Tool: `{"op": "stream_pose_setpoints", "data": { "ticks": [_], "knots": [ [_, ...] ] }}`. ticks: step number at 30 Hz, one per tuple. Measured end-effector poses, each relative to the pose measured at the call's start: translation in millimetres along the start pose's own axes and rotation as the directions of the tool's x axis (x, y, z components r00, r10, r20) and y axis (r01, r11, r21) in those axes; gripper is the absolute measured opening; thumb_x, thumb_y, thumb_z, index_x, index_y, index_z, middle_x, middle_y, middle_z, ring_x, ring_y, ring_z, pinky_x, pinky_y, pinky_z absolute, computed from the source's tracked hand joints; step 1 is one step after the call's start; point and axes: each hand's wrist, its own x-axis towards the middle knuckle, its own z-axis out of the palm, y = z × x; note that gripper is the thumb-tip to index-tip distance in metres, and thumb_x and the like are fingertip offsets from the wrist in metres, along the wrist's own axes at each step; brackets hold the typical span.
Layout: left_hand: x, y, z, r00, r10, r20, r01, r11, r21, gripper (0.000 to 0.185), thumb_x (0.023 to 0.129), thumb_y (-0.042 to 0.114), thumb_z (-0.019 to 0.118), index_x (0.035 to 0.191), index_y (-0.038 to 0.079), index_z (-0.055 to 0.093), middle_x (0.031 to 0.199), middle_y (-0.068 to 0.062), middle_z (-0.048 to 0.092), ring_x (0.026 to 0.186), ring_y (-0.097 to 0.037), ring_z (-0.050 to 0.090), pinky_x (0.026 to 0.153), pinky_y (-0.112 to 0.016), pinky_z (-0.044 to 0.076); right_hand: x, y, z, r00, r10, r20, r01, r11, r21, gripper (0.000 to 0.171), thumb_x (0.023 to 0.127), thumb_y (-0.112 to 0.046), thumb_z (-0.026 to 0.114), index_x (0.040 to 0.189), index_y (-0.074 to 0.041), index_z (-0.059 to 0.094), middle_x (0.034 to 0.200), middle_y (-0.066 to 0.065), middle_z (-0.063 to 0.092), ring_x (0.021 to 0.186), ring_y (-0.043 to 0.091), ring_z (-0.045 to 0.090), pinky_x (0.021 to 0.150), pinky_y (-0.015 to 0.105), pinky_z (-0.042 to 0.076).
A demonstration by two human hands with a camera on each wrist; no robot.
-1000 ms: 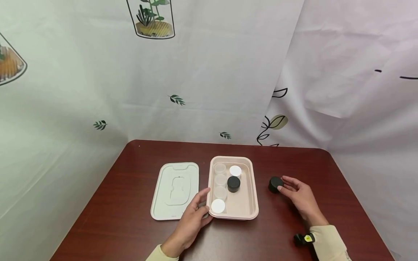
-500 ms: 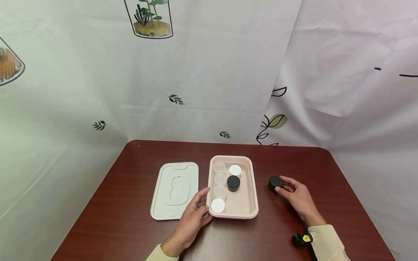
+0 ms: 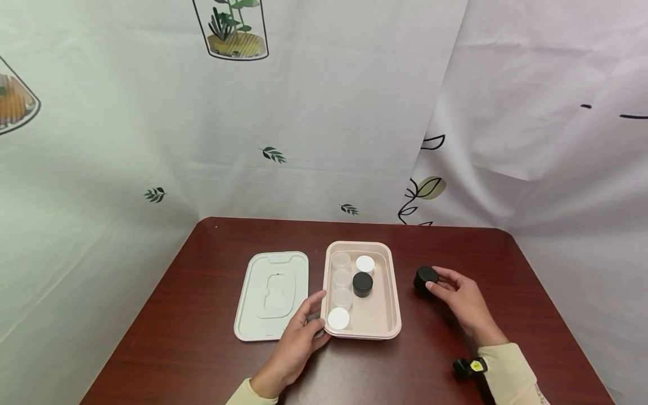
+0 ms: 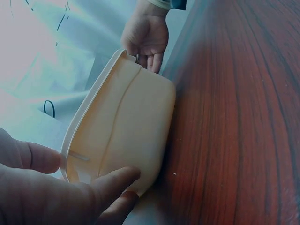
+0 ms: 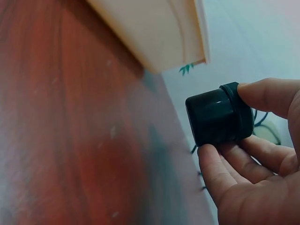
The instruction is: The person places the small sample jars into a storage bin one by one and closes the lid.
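Observation:
A small black lidded jar (image 3: 424, 278) is pinched between the thumb and fingers of my right hand (image 3: 467, 305), to the right of the box. The right wrist view shows this jar (image 5: 213, 117) raised off the table and tilted. My left hand (image 3: 296, 343) grips the near left corner of a pale pink plastic box (image 3: 377, 318), thumb at the rim and fingers against the outer wall. Inside the box, several clear jars (image 3: 341, 278) line the left side, with a white-topped one (image 3: 338, 319) at the front. Beside them are another white-topped jar (image 3: 365, 264) and a black jar (image 3: 361, 284).
A pale, rounded rectangular lid (image 3: 273, 295) lies flat on the dark red wooden table (image 3: 177, 349), left of the box. White patterned cloth (image 3: 324, 112) hangs behind the table and along its sides. A wrist camera (image 3: 463, 368) is strapped at the right sleeve.
My right hand has lifted the black jar slightly up and away from me, off the table. The left hand and the box stay in place.

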Motion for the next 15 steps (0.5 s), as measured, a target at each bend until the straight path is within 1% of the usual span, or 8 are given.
{"op": "stream_pose_setpoints", "data": {
  "ticks": [4,8,12,15],
  "knots": [
    [-0.1,0.1,-0.4,1.000,0.000,0.002,0.000,1.000,0.004,0.063,0.104,0.007,0.047,0.165,0.013,0.033,0.162,-0.023,0.032,0.137,-0.028,0.051,0.103,-0.040,0.053,-0.2,-11.8,1.1,1.000,-0.024,0.005,0.025,0.999,-0.025,0.067,0.099,-0.033,0.076,0.153,-0.002,0.052,0.148,0.024,0.057,0.106,-0.011,0.063,0.088,0.012,0.054],
    [-0.2,0.2,-0.6,1.000,0.001,0.003,-0.001,1.000,0.008,0.063,0.104,0.007,0.046,0.165,0.013,0.032,0.163,-0.023,0.032,0.138,-0.029,0.051,0.105,-0.042,0.052,-1.6,-26.9,3.3,0.998,-0.057,0.020,0.058,0.997,-0.045,0.064,0.098,-0.034,0.077,0.151,-0.005,0.055,0.143,0.022,0.061,0.106,-0.004,0.066,0.088,0.015,0.055],
    [-0.2,0.4,-0.6,1.000,-0.001,0.003,0.001,1.000,0.011,0.064,0.104,0.006,0.046,0.165,0.013,0.032,0.163,-0.023,0.031,0.138,-0.029,0.051,0.105,-0.042,0.052,-3.0,-44.2,8.6,0.995,-0.089,0.053,0.091,0.995,-0.038,0.062,0.098,-0.031,0.077,0.150,-0.005,0.056,0.141,0.021,0.063,0.108,0.000,0.068,0.088,0.017,0.055],
    [-0.3,0.7,-0.4,1.000,-0.003,0.003,0.003,1.000,0.012,0.064,0.104,0.006,0.046,0.165,0.013,0.032,0.164,-0.023,0.031,0.138,-0.030,0.051,0.105,-0.042,0.052,-3.6,-55.4,14.7,0.991,-0.104,0.081,0.107,0.994,-0.025,0.060,0.098,-0.028,0.077,0.149,-0.005,0.057,0.140,0.022,0.064,0.108,0.001,0.068,0.089,0.018,0.056]
  ]
}}
